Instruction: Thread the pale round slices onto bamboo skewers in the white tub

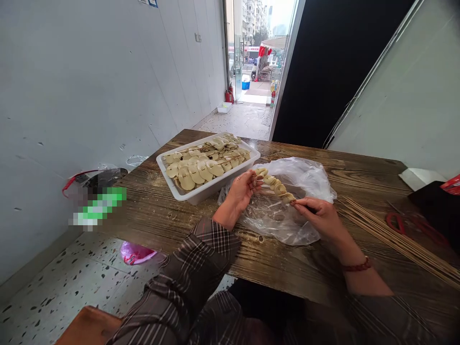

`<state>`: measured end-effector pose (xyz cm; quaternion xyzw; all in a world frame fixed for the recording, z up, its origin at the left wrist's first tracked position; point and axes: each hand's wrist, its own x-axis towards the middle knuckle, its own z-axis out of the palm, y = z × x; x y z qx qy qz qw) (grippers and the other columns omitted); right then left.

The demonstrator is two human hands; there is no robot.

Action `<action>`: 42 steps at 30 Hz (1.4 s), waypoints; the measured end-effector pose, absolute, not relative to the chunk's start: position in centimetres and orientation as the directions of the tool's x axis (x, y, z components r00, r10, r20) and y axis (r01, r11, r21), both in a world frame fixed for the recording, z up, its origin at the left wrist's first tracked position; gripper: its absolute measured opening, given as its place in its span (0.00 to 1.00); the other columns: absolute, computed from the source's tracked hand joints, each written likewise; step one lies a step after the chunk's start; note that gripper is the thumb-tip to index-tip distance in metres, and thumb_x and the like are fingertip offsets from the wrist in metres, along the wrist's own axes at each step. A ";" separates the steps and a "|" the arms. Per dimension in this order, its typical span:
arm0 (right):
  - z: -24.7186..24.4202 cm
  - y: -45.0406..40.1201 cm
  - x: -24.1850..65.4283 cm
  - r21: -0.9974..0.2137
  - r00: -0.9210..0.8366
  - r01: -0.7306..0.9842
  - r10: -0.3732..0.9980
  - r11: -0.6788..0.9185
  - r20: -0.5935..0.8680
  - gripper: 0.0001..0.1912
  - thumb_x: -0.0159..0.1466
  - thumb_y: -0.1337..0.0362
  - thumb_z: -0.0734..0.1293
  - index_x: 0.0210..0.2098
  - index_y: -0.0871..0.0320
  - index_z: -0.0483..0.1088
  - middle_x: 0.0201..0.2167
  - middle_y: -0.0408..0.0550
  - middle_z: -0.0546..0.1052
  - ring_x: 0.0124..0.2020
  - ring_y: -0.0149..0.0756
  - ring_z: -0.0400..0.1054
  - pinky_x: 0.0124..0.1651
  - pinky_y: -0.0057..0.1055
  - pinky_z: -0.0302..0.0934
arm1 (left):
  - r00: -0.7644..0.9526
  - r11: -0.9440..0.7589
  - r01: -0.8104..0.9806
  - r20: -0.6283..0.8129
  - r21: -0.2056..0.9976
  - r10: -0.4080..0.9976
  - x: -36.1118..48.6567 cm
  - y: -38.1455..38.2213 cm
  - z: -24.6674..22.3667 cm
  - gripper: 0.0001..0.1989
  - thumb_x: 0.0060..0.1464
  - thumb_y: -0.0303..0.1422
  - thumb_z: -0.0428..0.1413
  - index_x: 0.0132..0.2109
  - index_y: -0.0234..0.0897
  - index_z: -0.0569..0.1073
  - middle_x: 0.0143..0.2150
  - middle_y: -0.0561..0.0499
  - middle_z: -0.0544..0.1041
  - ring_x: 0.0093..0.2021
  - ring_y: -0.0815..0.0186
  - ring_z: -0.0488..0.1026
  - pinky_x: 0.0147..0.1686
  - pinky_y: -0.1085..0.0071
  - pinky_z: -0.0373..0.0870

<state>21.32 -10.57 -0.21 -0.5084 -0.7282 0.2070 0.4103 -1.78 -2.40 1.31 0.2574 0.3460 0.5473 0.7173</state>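
A skewer of pale, folded round slices (276, 185) is held up between my two hands over a clear plastic bag (298, 167). The fingers of my left hand (243, 191) close round its upper left end. At its lower right end, my right hand (319, 215) pinches it between thumb and fingers. To the left of the bag stands a white tray (201, 194), piled with similar skewered slices (196, 172). Bare wooden sticks (391, 230) lie in a loose bundle right of my right hand.
Red-handled scissors (395, 224) lie beyond the sticks, near a black object on the right. The dark wooden table (151, 211) has its near edge by my forearms. A pink bag (136, 253) is below its left side.
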 end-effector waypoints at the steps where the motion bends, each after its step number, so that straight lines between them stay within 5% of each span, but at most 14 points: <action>1: -0.3 -10.5 21.3 -0.721 -0.143 0.568 0.910 0.397 0.388 0.13 0.64 0.55 0.65 0.35 0.55 0.80 0.32 0.49 0.82 0.32 0.40 0.75 0.36 0.35 0.67 | 0.183 0.290 -0.614 -0.226 0.734 0.957 -1.8 -2.4 1.3 0.12 0.57 0.40 0.59 0.35 0.33 0.74 0.30 0.48 0.79 0.28 0.69 0.77 0.30 0.74 0.72; 5: -0.7 -10.5 20.9 -0.735 -0.108 0.551 0.907 0.394 0.406 0.13 0.65 0.56 0.66 0.37 0.55 0.79 0.32 0.48 0.81 0.33 0.39 0.74 0.37 0.35 0.67 | 0.329 0.381 -0.579 -0.221 0.720 0.918 -1.5 -2.9 1.2 0.22 0.56 0.51 0.57 0.36 0.33 0.75 0.35 0.44 0.81 0.34 0.64 0.79 0.33 0.71 0.75; 9: -0.7 -10.7 20.3 -0.753 -0.090 0.521 0.903 0.402 0.420 0.12 0.65 0.56 0.66 0.37 0.55 0.79 0.31 0.47 0.81 0.32 0.38 0.74 0.37 0.34 0.68 | 0.414 0.348 -0.548 -0.114 0.761 0.903 -0.8 -3.6 1.3 0.18 0.54 0.45 0.62 0.41 0.33 0.77 0.40 0.43 0.81 0.39 0.63 0.79 0.39 0.71 0.75; 14: -0.8 -10.8 19.2 -0.755 -0.079 0.519 0.902 0.401 0.425 0.12 0.65 0.55 0.66 0.36 0.53 0.79 0.32 0.48 0.82 0.33 0.39 0.75 0.39 0.36 0.69 | 0.293 0.214 -0.643 -0.022 0.735 0.956 -0.8 -3.5 1.5 0.12 0.54 0.36 0.63 0.44 0.35 0.76 0.42 0.45 0.81 0.40 0.66 0.79 0.42 0.72 0.74; 31: -1.4 -10.7 18.2 -0.761 -0.116 0.503 0.905 0.409 0.410 0.11 0.64 0.58 0.66 0.34 0.54 0.79 0.30 0.48 0.81 0.31 0.39 0.75 0.36 0.34 0.69 | 0.202 0.178 -0.606 -0.066 0.775 0.977 -1.0 -3.3 1.4 0.09 0.52 0.31 0.63 0.40 0.32 0.75 0.37 0.44 0.82 0.35 0.66 0.79 0.41 0.70 0.74; 37: -1.5 -10.7 18.2 -0.817 -0.082 0.457 0.931 0.352 0.355 0.14 0.63 0.54 0.67 0.34 0.56 0.80 0.30 0.48 0.81 0.31 0.38 0.73 0.34 0.33 0.67 | 0.246 0.225 -0.617 -0.087 0.754 0.965 -1.0 -3.4 1.7 0.06 0.59 0.31 0.57 0.42 0.33 0.73 0.38 0.43 0.82 0.37 0.65 0.80 0.39 0.70 0.75; 42: -1.7 -10.7 18.2 -0.915 -0.032 0.344 0.976 0.212 0.214 0.19 0.62 0.50 0.68 0.37 0.60 0.80 0.26 0.47 0.78 0.21 0.30 0.63 0.23 0.28 0.57 | 0.327 0.316 -0.637 -0.125 0.703 0.937 -1.2 -3.2 1.9 0.16 0.66 0.40 0.47 0.46 0.32 0.72 0.39 0.39 0.82 0.40 0.61 0.80 0.42 0.66 0.76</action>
